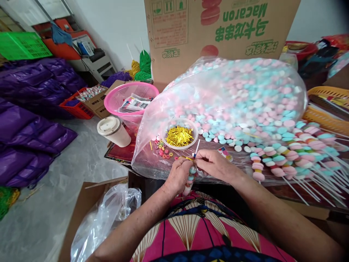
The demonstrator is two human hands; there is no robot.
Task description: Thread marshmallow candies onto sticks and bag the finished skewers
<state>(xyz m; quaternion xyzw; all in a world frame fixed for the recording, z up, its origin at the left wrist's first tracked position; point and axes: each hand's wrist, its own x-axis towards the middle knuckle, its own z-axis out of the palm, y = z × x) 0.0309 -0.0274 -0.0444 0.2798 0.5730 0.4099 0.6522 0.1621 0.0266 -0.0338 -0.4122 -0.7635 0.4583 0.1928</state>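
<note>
A wrapped marshmallow skewer hangs between my hands, its white stick pointing up. My left hand is closed around the neck of its clear wrapper, beside a gold twist tie. The fingers of my right hand are pinched at the same neck, by the stick; whether they hold the tie or the wrapper I cannot tell. Just beyond stands a clear bowl of gold twist ties. Small ring candies lie beside the bowl. A printed packet lies past my right hand.
A large plastic bag of pastel marshmallows covers the table's back. Several unwrapped skewers are piled at right. At left are a lidded cup and a pink basket. Behind rises a cardboard box; a plastic bag hangs below left.
</note>
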